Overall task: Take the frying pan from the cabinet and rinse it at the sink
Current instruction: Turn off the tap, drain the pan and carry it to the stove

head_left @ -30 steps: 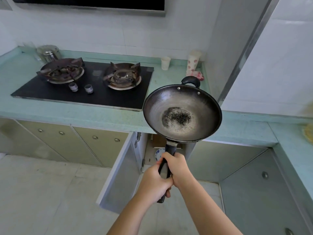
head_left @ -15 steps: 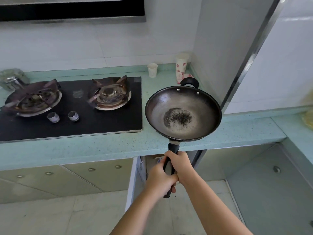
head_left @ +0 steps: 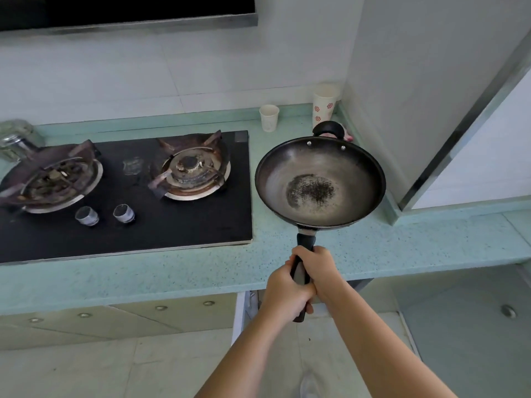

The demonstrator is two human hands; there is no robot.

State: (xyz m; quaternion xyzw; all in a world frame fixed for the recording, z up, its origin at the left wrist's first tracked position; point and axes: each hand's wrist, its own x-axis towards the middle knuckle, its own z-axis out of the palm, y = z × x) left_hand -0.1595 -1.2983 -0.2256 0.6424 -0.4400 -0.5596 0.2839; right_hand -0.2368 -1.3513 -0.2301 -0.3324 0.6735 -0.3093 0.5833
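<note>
Round dark metal frying pan (head_left: 319, 182) now lifted above counter | left hand (head_left: 284, 291), right hand (head_left: 317, 270) clamped round handle | sink unseen, carry next

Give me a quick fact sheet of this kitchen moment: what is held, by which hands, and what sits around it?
held item: round dark metal frying pan with a burnt black patch in its middle
left hand: closed on the pan's black handle, lower down
right hand: closed on the handle, nearer the pan
pan position: lifted above the pale green speckled countertop
beside it: black glass two-burner gas hob
behind it: two white paper cups
sink: not in view
</note>
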